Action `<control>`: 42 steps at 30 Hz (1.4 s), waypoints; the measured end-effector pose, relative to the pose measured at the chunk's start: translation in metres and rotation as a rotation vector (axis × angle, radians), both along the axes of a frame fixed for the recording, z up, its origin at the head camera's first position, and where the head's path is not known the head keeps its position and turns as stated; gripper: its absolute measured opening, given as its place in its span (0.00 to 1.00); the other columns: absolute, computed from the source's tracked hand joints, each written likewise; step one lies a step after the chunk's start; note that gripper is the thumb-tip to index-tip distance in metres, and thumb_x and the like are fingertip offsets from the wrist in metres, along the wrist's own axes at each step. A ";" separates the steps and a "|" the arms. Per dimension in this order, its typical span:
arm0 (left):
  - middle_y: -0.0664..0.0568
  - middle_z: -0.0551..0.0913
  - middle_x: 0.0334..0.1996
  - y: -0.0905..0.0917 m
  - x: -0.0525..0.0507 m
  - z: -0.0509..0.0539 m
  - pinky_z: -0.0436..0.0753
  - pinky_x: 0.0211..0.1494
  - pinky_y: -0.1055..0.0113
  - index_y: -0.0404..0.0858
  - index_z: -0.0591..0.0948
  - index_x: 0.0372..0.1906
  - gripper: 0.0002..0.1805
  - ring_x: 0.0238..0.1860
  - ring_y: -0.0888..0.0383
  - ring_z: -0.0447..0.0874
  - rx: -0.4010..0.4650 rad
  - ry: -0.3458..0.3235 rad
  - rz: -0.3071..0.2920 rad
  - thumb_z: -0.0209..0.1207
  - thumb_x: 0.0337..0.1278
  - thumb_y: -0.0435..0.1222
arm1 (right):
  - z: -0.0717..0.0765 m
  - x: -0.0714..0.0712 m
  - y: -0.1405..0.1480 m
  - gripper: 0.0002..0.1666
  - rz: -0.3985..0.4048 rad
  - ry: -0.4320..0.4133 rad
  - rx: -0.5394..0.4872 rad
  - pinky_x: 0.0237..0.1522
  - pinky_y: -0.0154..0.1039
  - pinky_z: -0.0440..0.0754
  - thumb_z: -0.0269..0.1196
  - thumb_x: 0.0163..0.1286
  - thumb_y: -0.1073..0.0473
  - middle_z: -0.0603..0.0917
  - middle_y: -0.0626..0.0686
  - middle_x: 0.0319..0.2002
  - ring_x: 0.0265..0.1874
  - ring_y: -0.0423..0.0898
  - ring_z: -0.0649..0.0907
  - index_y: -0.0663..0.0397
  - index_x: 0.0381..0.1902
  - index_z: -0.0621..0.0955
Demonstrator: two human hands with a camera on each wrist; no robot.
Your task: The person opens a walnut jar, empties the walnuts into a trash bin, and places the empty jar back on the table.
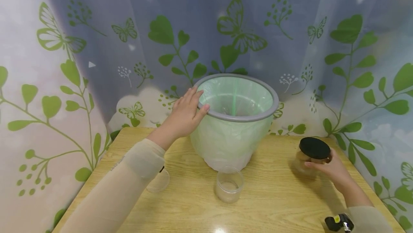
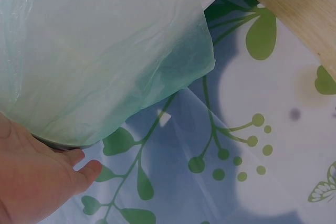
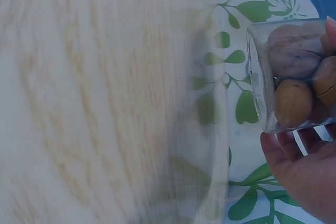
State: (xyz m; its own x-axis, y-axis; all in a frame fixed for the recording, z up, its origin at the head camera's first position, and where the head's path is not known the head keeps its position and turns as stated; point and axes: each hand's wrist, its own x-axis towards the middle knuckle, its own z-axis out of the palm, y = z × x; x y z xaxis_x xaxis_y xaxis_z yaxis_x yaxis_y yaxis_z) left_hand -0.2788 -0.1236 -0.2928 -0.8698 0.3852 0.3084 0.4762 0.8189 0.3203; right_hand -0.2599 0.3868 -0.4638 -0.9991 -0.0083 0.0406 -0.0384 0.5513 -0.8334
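Bin (image 1: 230, 138) lined, jar (image 1: 312, 150) right of it still lidded: left hand (image 1: 187, 114) rests spread on bin's rim (image 1: 238, 119), right hand (image 1: 333, 170) grips jar.

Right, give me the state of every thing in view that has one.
Bin: upright, open-topped
Green bag: lines the bin, hangs down outside
Jar: black lid on, brown nut-like things inside
Clear cup: upright, open-topped, looks empty
Clear round piece: partly hidden, state unclear
Left hand: rests on the bin
Right hand: grips the jar
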 end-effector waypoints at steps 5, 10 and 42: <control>0.42 0.40 0.80 0.000 0.001 0.001 0.43 0.76 0.41 0.39 0.47 0.81 0.41 0.80 0.45 0.34 0.000 -0.003 0.004 0.27 0.77 0.61 | 0.006 0.004 -0.001 0.48 0.013 0.004 -0.026 0.47 0.37 0.72 0.69 0.68 0.55 0.62 0.61 0.64 0.58 0.51 0.67 0.64 0.73 0.54; 0.42 0.40 0.80 0.000 0.001 0.000 0.43 0.76 0.41 0.39 0.47 0.81 0.40 0.80 0.46 0.34 0.001 -0.005 0.005 0.28 0.77 0.61 | 0.010 0.007 0.000 0.41 0.024 0.050 -0.022 0.46 0.32 0.73 0.70 0.67 0.56 0.68 0.50 0.56 0.52 0.36 0.69 0.51 0.70 0.61; 0.42 0.40 0.80 0.000 -0.002 -0.002 0.43 0.76 0.42 0.39 0.47 0.81 0.41 0.80 0.46 0.33 0.006 -0.001 0.006 0.28 0.76 0.61 | 0.035 0.025 -0.011 0.43 0.077 0.147 -0.070 0.42 0.27 0.76 0.68 0.69 0.62 0.64 0.48 0.57 0.50 0.29 0.69 0.41 0.72 0.56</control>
